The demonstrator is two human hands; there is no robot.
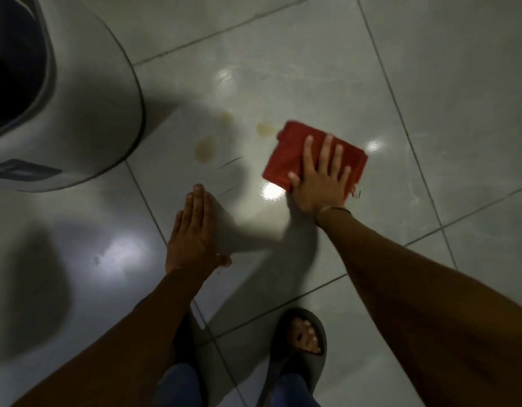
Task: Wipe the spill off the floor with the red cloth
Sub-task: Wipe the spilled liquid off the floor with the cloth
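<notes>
A folded red cloth point(295, 152) lies flat on the pale tiled floor point(430, 69). My right hand point(320, 179) presses down on it with fingers spread over its near right part. Brownish spill patches sit to the cloth's left: one point(265, 129) right by its upper left corner, a larger one point(205, 148) further left, and a faint one point(226, 116) above. My left hand point(192, 233) rests flat on the floor, fingers together, holding nothing, below the larger patch.
A large grey rounded bin or appliance point(86, 113) stands at the left, close to the spill. My foot in a dark slipper point(301, 339) is at the bottom centre. Bright light reflections point(273, 192) glare off the glossy tiles.
</notes>
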